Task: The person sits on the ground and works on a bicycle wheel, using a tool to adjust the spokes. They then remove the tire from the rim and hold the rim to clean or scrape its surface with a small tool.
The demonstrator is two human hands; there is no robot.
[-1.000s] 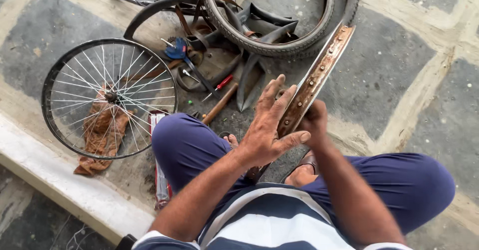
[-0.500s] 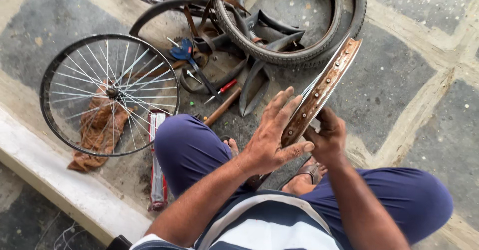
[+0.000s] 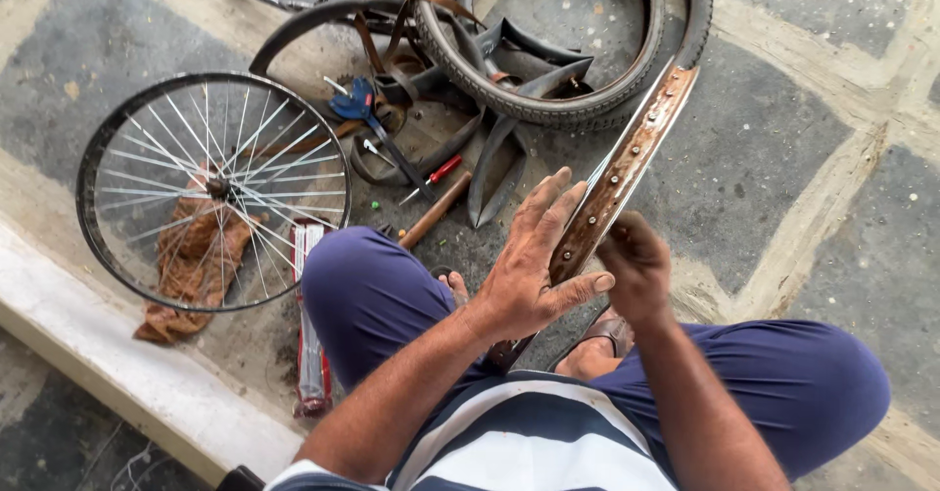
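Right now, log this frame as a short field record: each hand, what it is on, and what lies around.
left hand: open, palm and fingers against the rusty bare rim
right hand: curled on the rim's other side; grip hidden
rim: tilted, rising away from the lap
spoked wheel: flat on the paving, over a brown rag
tyre: lying beyond the rim
tools: blue-handled pliers, red-handled screwdriver

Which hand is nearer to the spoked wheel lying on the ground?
The left hand. It rests open against the rusty rim, on the side facing the spoked wheel. The right hand grips the rim from its far side, farther from that wheel.
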